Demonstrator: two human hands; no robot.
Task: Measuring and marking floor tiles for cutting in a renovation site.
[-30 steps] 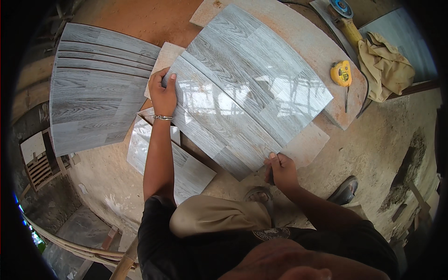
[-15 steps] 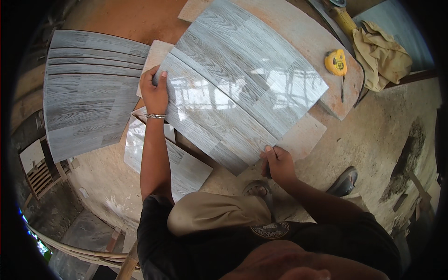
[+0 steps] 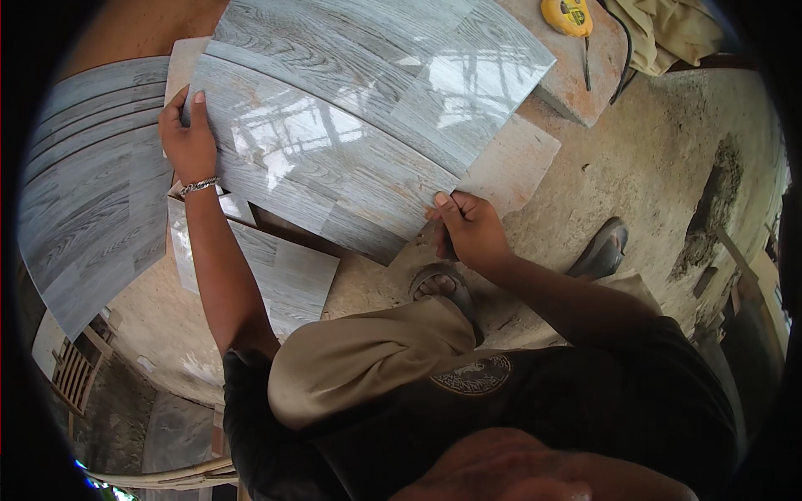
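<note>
A glossy grey wood-patterned tile (image 3: pixel 334 179) lies in front of me, held at both ends. My left hand (image 3: pixel 190 140) is closed on its left edge, thumb on top and fingers at the side or underneath. My right hand (image 3: pixel 472 230) pinches its right near corner, the thumb above and the other fingers partly hidden. Along its far side lies a second tile of the same pattern (image 3: pixel 334 42), with a thin dark line between the two. Pale stone slabs (image 3: pixel 522 159) show beneath them.
More grey tiles (image 3: pixel 100 192) overlap at the left. A smaller tile piece (image 3: pixel 288 271) lies below my left forearm. A yellow tape measure (image 3: pixel 568 15) and a thin dark stick (image 3: pixel 587 65) rest on the slab at the upper right, near a tan cloth (image 3: pixel 668 33).
The whole view has shifted, so the tiles and slabs appear higher and farther left. Both hands keep the same places on the near tile, which has not visibly moved against its neighbour.
</note>
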